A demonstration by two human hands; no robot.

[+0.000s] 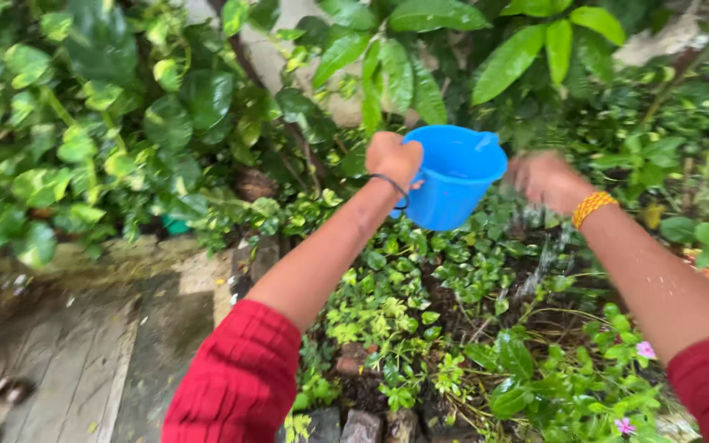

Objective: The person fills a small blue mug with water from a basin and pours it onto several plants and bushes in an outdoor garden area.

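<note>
**Blue bucket held over the garden bed, water falling from the right hand**

Head view. The left hand (pixel 393 157) is closed in a fist around the rim of one blue bucket (pixel 455 175), holding it raised above the low green plants (pixel 420 287). The bucket tilts slightly toward the right hand (pixel 545 180), apparently so that hand can reach its open top. The right hand is blurred beside the bucket's rim; whether its fingers are spread or cupped cannot be told. Water streaks (pixel 545 258) fall below it onto the plants, which suggests the hand scatters water rather than pouring.

Count: one bucket, two hands, two red sleeves (pixel 235 381), one dark band on the left wrist, one yellow bangle (pixel 592 207) on the right wrist, two pink flowers (pixel 643 350) at lower right
</note>
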